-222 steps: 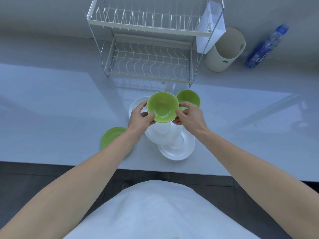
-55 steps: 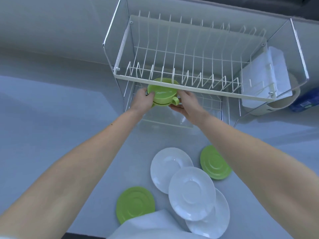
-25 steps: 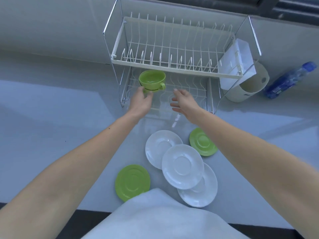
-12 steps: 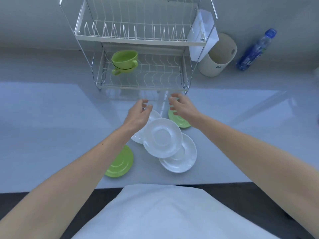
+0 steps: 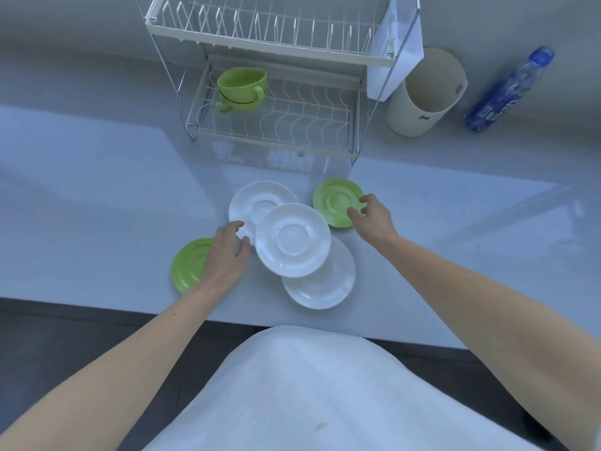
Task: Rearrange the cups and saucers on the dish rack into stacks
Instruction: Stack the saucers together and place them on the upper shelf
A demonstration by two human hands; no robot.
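Note:
Two green cups [image 5: 241, 89] sit stacked at the left of the dish rack's lower shelf [image 5: 292, 115]. On the counter lie three overlapping white saucers [image 5: 292, 244], one green saucer [image 5: 335, 200] at the right and another green saucer [image 5: 188, 265] at the left. My right hand [image 5: 370, 218] has its fingertips on the near edge of the right green saucer, fingers apart. My left hand [image 5: 227, 255] hovers open between the left green saucer and the white saucers, partly covering both.
A beige container [image 5: 426, 92] and a blue water bottle [image 5: 507, 89] stand right of the rack. A white utensil holder [image 5: 396, 50] hangs on the rack's right side. The counter's front edge [image 5: 97, 304] runs just below the saucers.
After setting the stacked green cups on the lower shelf, both hands came down to the saucers. My right hand reached the right green saucer; my left moved toward the left one.

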